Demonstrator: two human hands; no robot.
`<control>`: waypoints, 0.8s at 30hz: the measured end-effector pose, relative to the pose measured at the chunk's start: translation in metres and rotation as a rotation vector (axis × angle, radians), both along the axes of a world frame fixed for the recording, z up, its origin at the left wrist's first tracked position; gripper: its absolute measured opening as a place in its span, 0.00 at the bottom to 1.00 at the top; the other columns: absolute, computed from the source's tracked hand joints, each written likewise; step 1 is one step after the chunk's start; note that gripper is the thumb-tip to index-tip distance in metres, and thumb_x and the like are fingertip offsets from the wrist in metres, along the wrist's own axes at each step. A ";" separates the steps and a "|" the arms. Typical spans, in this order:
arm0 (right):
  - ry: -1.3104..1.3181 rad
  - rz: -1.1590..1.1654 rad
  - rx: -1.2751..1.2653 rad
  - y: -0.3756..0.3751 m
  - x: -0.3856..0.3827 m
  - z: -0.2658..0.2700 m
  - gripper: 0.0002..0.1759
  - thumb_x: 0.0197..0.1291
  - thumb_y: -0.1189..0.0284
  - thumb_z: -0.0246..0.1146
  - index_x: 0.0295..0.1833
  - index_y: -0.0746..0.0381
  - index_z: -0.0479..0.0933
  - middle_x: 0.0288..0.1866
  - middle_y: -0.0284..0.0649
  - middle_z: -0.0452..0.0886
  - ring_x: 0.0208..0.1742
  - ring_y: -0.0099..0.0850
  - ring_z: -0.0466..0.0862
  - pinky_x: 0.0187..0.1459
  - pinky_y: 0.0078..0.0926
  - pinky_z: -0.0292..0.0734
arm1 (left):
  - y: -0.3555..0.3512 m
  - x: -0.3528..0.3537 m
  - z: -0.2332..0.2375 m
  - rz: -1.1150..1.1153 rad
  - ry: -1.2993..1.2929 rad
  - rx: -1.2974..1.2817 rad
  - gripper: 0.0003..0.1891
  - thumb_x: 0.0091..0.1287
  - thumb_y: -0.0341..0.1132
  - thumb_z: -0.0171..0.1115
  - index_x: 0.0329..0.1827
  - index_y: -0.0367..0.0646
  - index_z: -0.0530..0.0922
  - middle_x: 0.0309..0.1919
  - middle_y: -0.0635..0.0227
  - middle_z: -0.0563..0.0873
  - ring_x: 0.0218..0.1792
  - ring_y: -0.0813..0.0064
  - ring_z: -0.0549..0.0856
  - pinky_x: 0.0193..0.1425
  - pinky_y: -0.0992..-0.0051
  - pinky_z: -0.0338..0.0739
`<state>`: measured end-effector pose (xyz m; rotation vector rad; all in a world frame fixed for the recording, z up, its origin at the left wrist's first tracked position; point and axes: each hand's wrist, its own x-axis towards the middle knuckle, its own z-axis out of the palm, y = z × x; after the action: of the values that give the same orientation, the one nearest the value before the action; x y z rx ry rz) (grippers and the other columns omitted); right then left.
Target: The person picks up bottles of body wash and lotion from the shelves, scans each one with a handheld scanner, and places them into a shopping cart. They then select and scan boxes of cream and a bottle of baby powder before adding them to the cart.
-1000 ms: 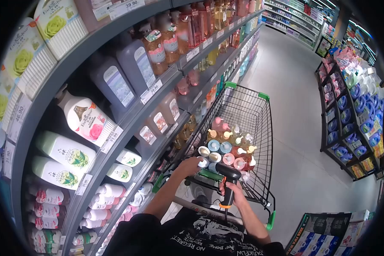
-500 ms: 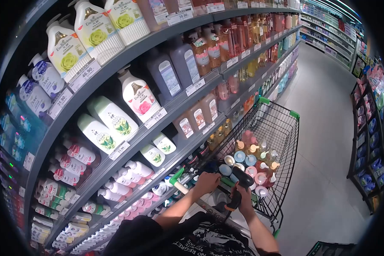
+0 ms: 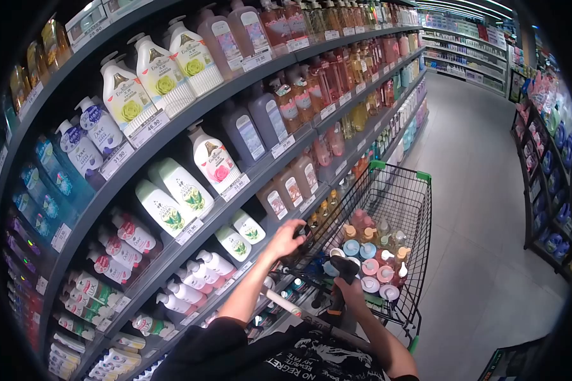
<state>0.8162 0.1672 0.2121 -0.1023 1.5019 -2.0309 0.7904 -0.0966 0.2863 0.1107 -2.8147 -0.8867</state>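
My right hand (image 3: pixel 352 296) is wrapped round the grip of a dark handheld scanner with orange trim (image 3: pixel 345 269), held over the near end of a shopping cart (image 3: pixel 425 219). My left hand (image 3: pixel 285 239) is raised beside the lower shelf, fingers stretched out and apart, with nothing visible in it. Close to its fingertips are dark bottles, partly hidden behind the hand. Several pump bottles (image 3: pixel 385 274) with pink, blue, white and orange tops stand grouped in the cart's near part. The cart's pale handle bar (image 3: pixel 281 300) runs below my left forearm.
Long grey shelves (image 3: pixel 254 166) with lotion and wash bottles fill the left side, price tags along their edges. A tiled aisle floor (image 3: pixel 467 222) stretches away to the right of the cart. A dark display rack (image 3: pixel 541 184) with packaged goods stands at the far right.
My left hand has moved from beside the scanner up and left to the shelf, its fingers extending. The scanner stays in my right hand. The camera view has shifted left and up.
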 end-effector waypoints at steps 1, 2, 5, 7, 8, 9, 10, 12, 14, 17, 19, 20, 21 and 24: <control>0.009 0.001 0.039 -0.001 0.000 0.000 0.11 0.61 0.69 0.61 0.38 0.68 0.75 0.26 0.39 0.80 0.26 0.28 0.81 0.30 0.26 0.76 | -0.013 -0.012 0.026 0.076 0.072 -0.012 0.25 0.56 0.33 0.65 0.59 0.39 0.73 0.53 0.49 0.79 0.57 0.52 0.78 0.62 0.63 0.72; 0.014 -0.001 0.045 -0.002 0.000 -0.004 0.11 0.60 0.69 0.62 0.37 0.68 0.75 0.25 0.39 0.80 0.25 0.28 0.81 0.30 0.26 0.77 | -0.029 -0.026 0.051 0.136 0.131 -0.027 0.26 0.56 0.33 0.65 0.59 0.39 0.72 0.53 0.47 0.79 0.57 0.51 0.78 0.62 0.61 0.72; 0.056 -0.002 0.112 -0.003 0.001 0.003 0.11 0.59 0.69 0.62 0.35 0.68 0.76 0.24 0.38 0.80 0.25 0.28 0.81 0.30 0.25 0.77 | -0.058 -0.065 0.126 0.351 0.390 -0.149 0.27 0.57 0.32 0.65 0.59 0.31 0.68 0.52 0.40 0.79 0.56 0.46 0.78 0.62 0.60 0.72; 0.103 -0.002 0.127 -0.004 -0.002 0.001 0.13 0.58 0.68 0.63 0.36 0.68 0.76 0.25 0.38 0.80 0.26 0.27 0.82 0.30 0.25 0.77 | -0.079 -0.090 0.164 0.485 0.573 -0.161 0.29 0.58 0.35 0.65 0.60 0.30 0.68 0.52 0.41 0.80 0.55 0.51 0.81 0.61 0.62 0.74; 0.156 0.010 0.156 -0.003 -0.004 -0.001 0.14 0.57 0.66 0.63 0.37 0.69 0.76 0.25 0.38 0.81 0.26 0.27 0.82 0.30 0.25 0.77 | -0.087 -0.100 0.182 0.516 0.671 -0.228 0.31 0.57 0.36 0.66 0.59 0.26 0.67 0.53 0.36 0.77 0.56 0.44 0.78 0.62 0.59 0.72; 0.157 0.000 0.160 -0.003 -0.006 -0.006 0.14 0.57 0.66 0.63 0.37 0.69 0.76 0.25 0.38 0.81 0.26 0.27 0.82 0.30 0.25 0.77 | -0.088 -0.106 0.199 0.561 0.738 -0.272 0.33 0.56 0.37 0.68 0.60 0.26 0.65 0.53 0.37 0.76 0.56 0.43 0.77 0.62 0.58 0.71; 0.187 0.013 0.188 -0.004 -0.010 -0.010 0.15 0.57 0.65 0.63 0.36 0.69 0.77 0.25 0.39 0.82 0.26 0.27 0.82 0.31 0.26 0.77 | -0.110 -0.123 0.204 0.617 0.786 -0.405 0.34 0.56 0.38 0.69 0.60 0.26 0.65 0.53 0.38 0.75 0.55 0.41 0.76 0.61 0.57 0.71; 0.247 0.036 0.227 0.000 -0.013 -0.003 0.17 0.57 0.62 0.63 0.34 0.69 0.78 0.26 0.40 0.83 0.27 0.28 0.83 0.32 0.26 0.77 | -0.114 -0.137 0.227 0.794 0.618 -0.375 0.35 0.56 0.42 0.70 0.59 0.25 0.65 0.50 0.38 0.77 0.54 0.42 0.77 0.61 0.54 0.70; 0.182 0.037 0.139 0.005 -0.016 -0.003 0.16 0.58 0.63 0.63 0.33 0.68 0.77 0.25 0.39 0.82 0.27 0.27 0.82 0.32 0.25 0.77 | -0.125 -0.149 0.239 0.865 0.439 -0.271 0.33 0.57 0.51 0.66 0.56 0.29 0.73 0.56 0.39 0.76 0.58 0.43 0.76 0.65 0.48 0.65; 0.134 0.043 0.083 0.007 -0.019 0.000 0.12 0.62 0.67 0.61 0.32 0.66 0.77 0.26 0.36 0.81 0.28 0.25 0.80 0.33 0.24 0.74 | -0.144 -0.166 0.247 0.888 0.315 -0.115 0.34 0.59 0.56 0.62 0.57 0.34 0.77 0.63 0.43 0.73 0.64 0.45 0.72 0.68 0.45 0.60; 0.148 0.052 0.073 0.007 -0.022 0.000 0.11 0.62 0.67 0.61 0.33 0.65 0.78 0.26 0.36 0.81 0.28 0.25 0.80 0.33 0.24 0.75 | -0.161 -0.181 0.247 0.914 0.285 -0.033 0.35 0.60 0.59 0.60 0.60 0.38 0.77 0.67 0.47 0.70 0.68 0.46 0.69 0.70 0.44 0.57; 0.129 0.056 0.067 0.005 -0.024 -0.004 0.12 0.62 0.67 0.61 0.34 0.65 0.78 0.27 0.37 0.81 0.29 0.25 0.81 0.34 0.24 0.75 | -0.170 -0.187 0.249 0.899 0.319 0.083 0.37 0.59 0.58 0.62 0.61 0.35 0.75 0.67 0.48 0.72 0.69 0.51 0.68 0.71 0.55 0.58; 0.130 0.053 0.069 0.005 -0.024 -0.005 0.12 0.62 0.67 0.61 0.34 0.65 0.78 0.27 0.37 0.81 0.29 0.25 0.81 0.34 0.24 0.75 | -0.180 -0.194 0.248 0.881 0.352 0.198 0.39 0.59 0.57 0.64 0.63 0.32 0.73 0.66 0.50 0.73 0.70 0.57 0.68 0.72 0.65 0.59; -0.016 0.065 0.059 0.003 -0.023 -0.001 0.13 0.59 0.66 0.62 0.33 0.67 0.76 0.28 0.39 0.82 0.28 0.27 0.81 0.31 0.27 0.77 | -0.219 -0.225 0.232 0.764 0.584 0.216 0.42 0.59 0.60 0.65 0.69 0.38 0.69 0.69 0.57 0.70 0.71 0.64 0.67 0.73 0.70 0.58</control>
<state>0.7929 0.1700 0.2111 -0.1089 1.5278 -1.9304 0.5653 -0.3154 0.5183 0.7569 -1.8879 -0.8333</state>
